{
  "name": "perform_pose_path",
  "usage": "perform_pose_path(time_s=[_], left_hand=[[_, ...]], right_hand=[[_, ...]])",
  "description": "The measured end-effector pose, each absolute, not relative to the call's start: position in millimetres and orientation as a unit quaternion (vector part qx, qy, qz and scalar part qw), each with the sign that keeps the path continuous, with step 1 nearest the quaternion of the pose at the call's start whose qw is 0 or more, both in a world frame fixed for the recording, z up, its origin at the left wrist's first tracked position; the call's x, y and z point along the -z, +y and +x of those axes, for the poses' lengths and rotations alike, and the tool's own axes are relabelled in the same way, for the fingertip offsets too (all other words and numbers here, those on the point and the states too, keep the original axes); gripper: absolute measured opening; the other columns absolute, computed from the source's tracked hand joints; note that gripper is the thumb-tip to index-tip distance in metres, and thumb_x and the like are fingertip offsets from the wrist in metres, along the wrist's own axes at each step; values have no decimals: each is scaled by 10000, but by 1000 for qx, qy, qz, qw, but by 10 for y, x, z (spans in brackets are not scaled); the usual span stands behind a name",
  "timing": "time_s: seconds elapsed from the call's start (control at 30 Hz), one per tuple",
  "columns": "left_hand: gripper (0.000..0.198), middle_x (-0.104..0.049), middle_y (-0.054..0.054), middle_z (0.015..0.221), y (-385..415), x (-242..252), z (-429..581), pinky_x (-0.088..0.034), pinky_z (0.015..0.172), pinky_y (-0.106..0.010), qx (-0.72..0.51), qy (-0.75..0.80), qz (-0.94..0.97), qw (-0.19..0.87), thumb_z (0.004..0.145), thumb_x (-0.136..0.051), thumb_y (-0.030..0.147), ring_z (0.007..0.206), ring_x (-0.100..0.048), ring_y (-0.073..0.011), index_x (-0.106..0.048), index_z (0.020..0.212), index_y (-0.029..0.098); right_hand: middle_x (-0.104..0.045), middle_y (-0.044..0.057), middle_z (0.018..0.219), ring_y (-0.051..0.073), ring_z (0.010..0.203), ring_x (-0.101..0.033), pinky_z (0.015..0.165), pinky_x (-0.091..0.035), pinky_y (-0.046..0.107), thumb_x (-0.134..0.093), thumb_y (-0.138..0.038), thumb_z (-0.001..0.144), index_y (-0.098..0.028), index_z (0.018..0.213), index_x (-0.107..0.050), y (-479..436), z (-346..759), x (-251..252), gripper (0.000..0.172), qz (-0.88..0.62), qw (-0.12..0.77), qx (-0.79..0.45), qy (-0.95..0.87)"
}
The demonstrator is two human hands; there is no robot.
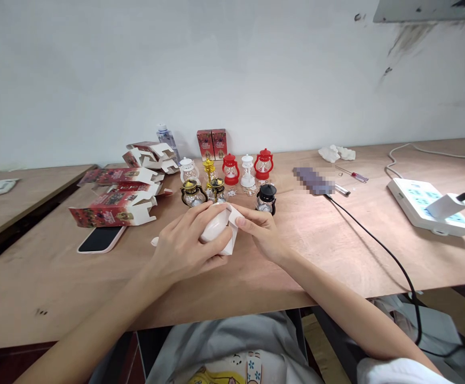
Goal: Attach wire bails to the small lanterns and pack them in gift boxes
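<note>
My left hand (184,245) is closed around a small white rounded object, perhaps a toy lantern (213,228), partly inside a white box (232,230). My right hand (262,230) pinches the flap of that box from the right side. Both hands rest low over the wooden table (336,245), just in front of a group of several miniature lanterns: two red (263,164), white (247,170), gold (210,172) and black (266,198).
Several red and white flattened or open cartons (116,208) lie at the left, with a phone (100,239) face down beside them. Two upright red boxes (212,144) and a bottle (167,140) stand behind. A power strip (424,205), a black cable (380,250), a screwdriver (354,175) and crumpled tissue (336,153) are at the right.
</note>
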State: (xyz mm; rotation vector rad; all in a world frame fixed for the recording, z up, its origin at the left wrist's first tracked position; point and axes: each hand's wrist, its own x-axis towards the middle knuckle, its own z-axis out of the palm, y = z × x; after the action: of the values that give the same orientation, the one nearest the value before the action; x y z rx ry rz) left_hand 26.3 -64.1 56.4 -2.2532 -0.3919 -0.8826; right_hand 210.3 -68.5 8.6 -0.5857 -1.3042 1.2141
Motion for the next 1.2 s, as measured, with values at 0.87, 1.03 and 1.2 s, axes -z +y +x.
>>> perform_pose_path(time_s=[0.87, 1.03, 1.2], left_hand=[[188, -706, -142, 1124, -623, -379, 237, -616, 711, -324, 367, -152, -861, 318, 814, -631, 291, 1025, -695, -272, -512, 922, 192], [252, -716, -145, 1082, -618, -345, 219, -613, 706, -337, 362, -149, -863, 318, 790, -667, 292, 1035, -688, -298, -540, 968, 167], [260, -694, -123, 1152, -613, -322, 203, -613, 740, -350, 374, -155, -868, 289, 791, -670, 310, 1094, -662, -297, -532, 989, 214]], right_hand=[[-726, 0, 1134, 220, 1068, -637, 968, -473, 398, -776, -406, 711, -295, 1070, -730, -650, 1998, 52, 379, -271, 581, -587, -494], [-736, -23, 1099, 197, 1011, -654, 930, -488, 366, -802, -362, 685, -319, 1084, -720, -642, 2012, 55, 409, -264, 554, -618, -492], [-728, -18, 1123, 210, 1056, -642, 948, -482, 377, -797, -378, 688, -317, 1090, -718, -664, 2002, 36, 414, -262, 553, -620, -491]])
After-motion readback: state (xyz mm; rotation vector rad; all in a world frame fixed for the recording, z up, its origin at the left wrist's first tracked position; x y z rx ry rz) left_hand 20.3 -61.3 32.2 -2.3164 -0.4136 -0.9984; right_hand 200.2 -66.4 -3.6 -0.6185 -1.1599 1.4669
